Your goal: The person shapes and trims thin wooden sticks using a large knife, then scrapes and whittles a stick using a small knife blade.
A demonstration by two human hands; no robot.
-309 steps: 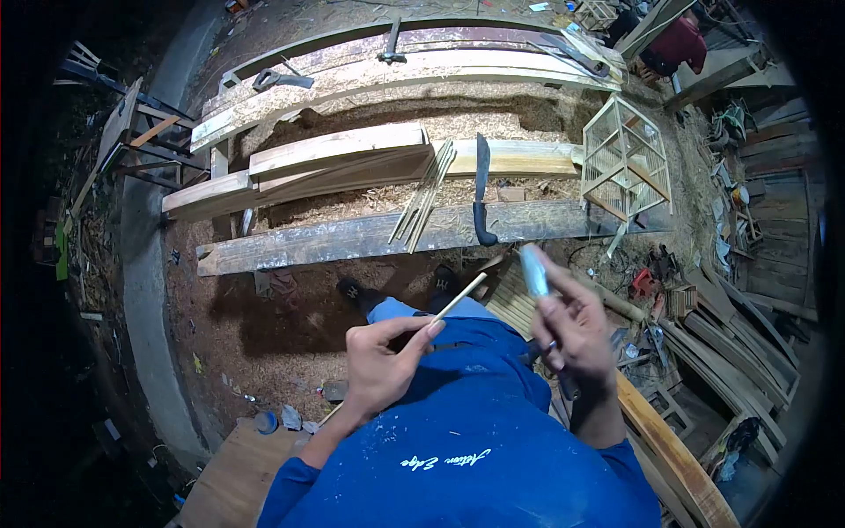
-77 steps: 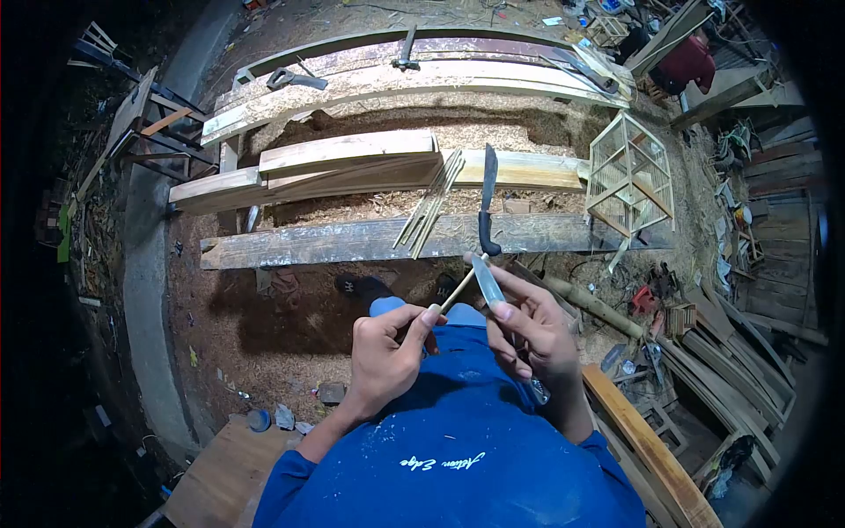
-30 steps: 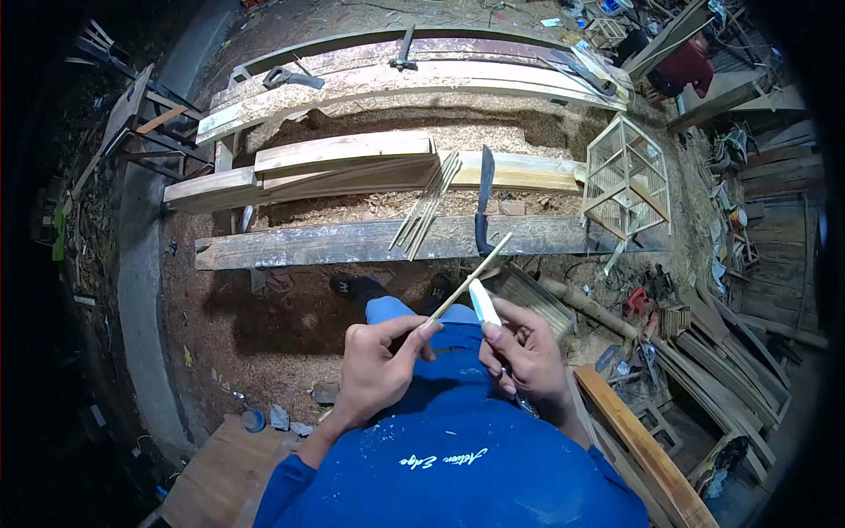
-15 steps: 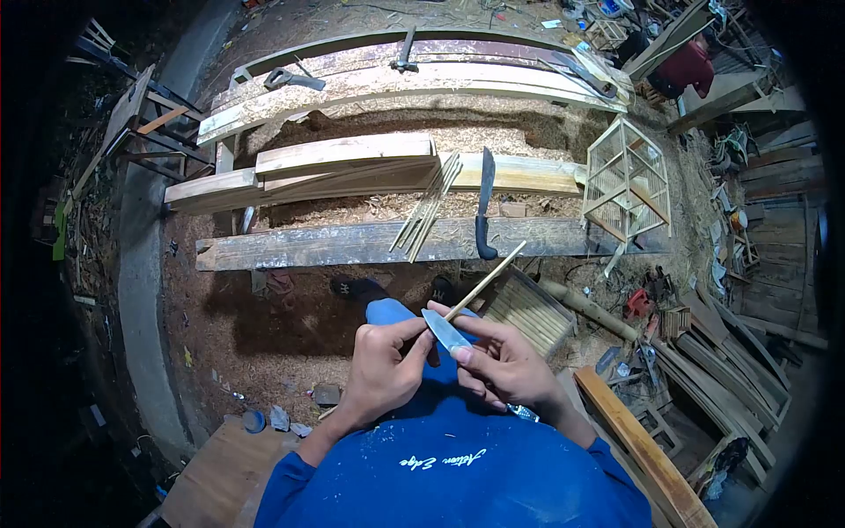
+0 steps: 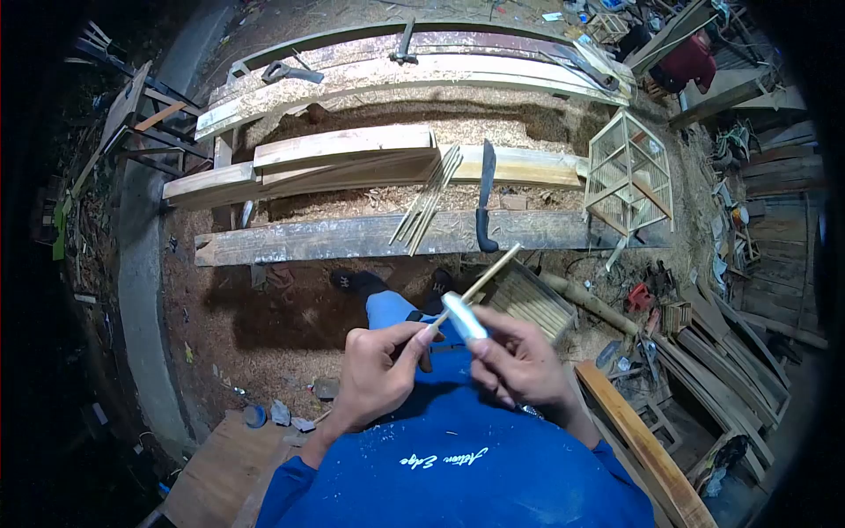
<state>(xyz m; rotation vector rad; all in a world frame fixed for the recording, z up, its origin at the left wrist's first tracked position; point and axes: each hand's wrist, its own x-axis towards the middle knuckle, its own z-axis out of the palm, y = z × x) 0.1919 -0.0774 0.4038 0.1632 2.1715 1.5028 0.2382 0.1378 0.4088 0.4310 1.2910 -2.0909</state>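
My left hand (image 5: 380, 371) pinches the near end of a thin bamboo stick (image 5: 488, 277), which slants up and to the right over my lap. In my right hand (image 5: 521, 363) is a knife (image 5: 464, 318), its short shiny blade lying across the stick and blurred by motion. The knife's handle is mostly hidden in my fingers. Beyond my hands, a bundle of thin sticks (image 5: 428, 202) and a machete (image 5: 486, 195) with a black handle lie across the planks.
A stick-frame cage (image 5: 627, 180) stands on the right of the dark plank (image 5: 308, 241). A slatted panel (image 5: 531, 304) leans below it. On the far bench lie a hammer (image 5: 404, 44) and a handsaw (image 5: 292, 73). Another person (image 5: 687, 66) is at the upper right.
The knife has slid along the stick, away from my left fingers and up to the right. My left hand keeps its pinch on the stick.
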